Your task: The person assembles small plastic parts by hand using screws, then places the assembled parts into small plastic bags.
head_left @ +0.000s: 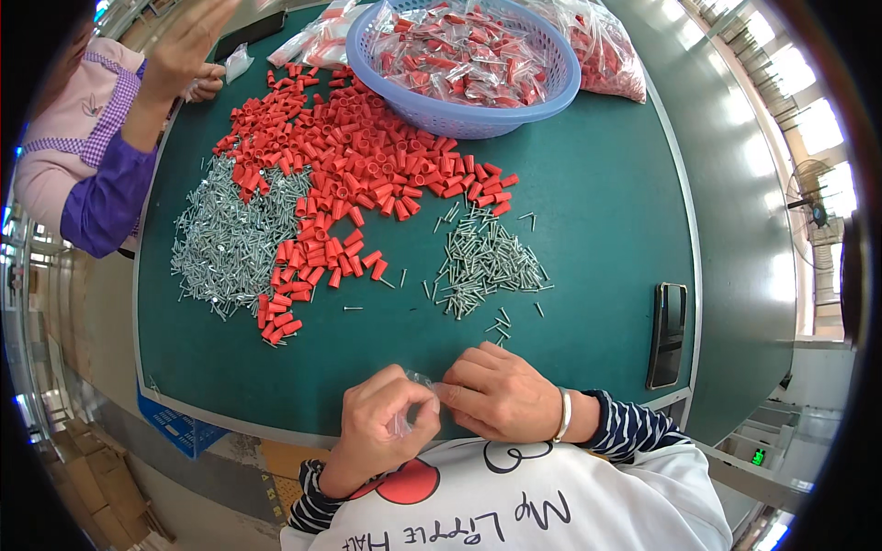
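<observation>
At the near edge of the green table (pixel 588 184), my left hand (pixel 381 418) and my right hand (pixel 496 395) together pinch a small clear plastic bag (pixel 413 404), fingers meeting at its top. Just beyond my right hand lies a small heap of silver screws (pixel 482 262). A wide spread of red plastic wall plugs (pixel 358 165) covers the table's middle and left. A bigger heap of silver screws (pixel 225 243) lies further left.
A blue plastic basket (pixel 478 115) filled with packed bags stands at the far side, more filled bags (pixel 606 50) beside it. A black phone (pixel 668 335) lies at the right edge. Another person's raised hand and purple sleeve (pixel 110 184) are at the far left.
</observation>
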{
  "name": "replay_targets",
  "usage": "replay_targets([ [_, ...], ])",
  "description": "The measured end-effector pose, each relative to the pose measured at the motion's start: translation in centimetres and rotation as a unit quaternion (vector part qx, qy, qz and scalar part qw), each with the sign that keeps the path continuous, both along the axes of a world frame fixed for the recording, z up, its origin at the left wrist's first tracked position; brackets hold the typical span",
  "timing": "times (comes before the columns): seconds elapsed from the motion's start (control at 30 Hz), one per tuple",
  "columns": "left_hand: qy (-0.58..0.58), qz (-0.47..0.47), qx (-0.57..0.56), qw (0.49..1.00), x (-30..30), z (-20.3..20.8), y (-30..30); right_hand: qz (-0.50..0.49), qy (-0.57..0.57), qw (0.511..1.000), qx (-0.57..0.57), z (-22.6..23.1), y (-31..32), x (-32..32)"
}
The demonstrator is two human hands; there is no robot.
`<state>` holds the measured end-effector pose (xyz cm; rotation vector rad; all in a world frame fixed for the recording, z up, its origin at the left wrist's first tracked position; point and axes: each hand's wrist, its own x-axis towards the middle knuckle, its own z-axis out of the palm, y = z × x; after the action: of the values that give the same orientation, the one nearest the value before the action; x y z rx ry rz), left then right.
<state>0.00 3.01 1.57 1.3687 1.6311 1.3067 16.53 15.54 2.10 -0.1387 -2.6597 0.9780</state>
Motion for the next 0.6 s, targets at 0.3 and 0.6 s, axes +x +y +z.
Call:
replay_targets([
  [0.3, 0.134, -0.067, -0.01, 0.989, -0.2, -0.3, 0.2, -0.021, 0.026, 0.999, -0.015, 0.6, -0.5, 1.3],
  [0.6, 0.205, -0.018, 0.117, 0.971, 0.8, -2.0, 0.5, -0.075, 0.053, 0.993, -0.077, 1.0, -0.8, 2.2],
])
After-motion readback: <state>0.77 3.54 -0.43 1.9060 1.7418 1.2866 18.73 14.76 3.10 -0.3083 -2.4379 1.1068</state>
